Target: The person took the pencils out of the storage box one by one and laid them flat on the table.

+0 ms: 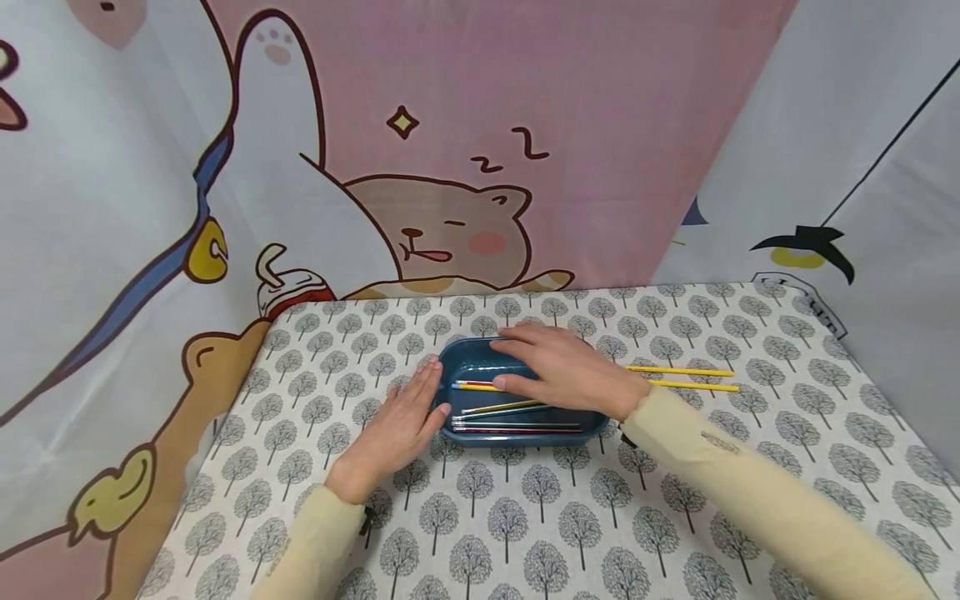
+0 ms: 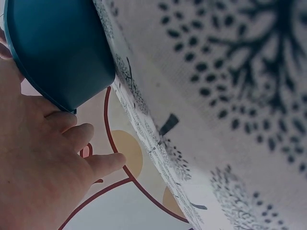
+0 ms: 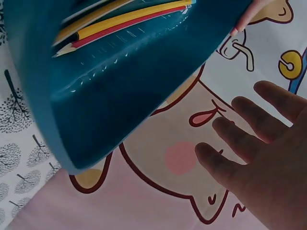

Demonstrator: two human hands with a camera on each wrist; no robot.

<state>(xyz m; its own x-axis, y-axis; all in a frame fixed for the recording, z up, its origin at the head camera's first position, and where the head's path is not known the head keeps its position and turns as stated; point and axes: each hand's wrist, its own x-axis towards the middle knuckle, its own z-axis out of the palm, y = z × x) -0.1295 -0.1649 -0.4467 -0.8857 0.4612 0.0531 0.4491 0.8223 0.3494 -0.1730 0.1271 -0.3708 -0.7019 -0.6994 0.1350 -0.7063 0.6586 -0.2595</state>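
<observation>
A dark blue tray [image 1: 525, 439] with rounded corners stands on the table, holding several pencils [image 1: 517, 428]. A yellow pencil [image 3: 129, 19] and a red pencil [image 3: 124, 29] lie side by side in it. My left hand [image 1: 401, 427] rests against the tray's left end, fingers fairly straight along the rim. Over the tray's right part hovers my right hand [image 1: 562, 367], its fingers spread and nothing held, hiding some of the tray and pencils. In the right wrist view that hand is apart from the tray wall.
Two yellow pencils [image 1: 693, 386] lie on the tree-patterned tablecloth [image 1: 510, 517] to the right of the tray, partly behind my right wrist. A cartoon-printed curtain [image 1: 600, 150] hangs along the table's far edge and sides.
</observation>
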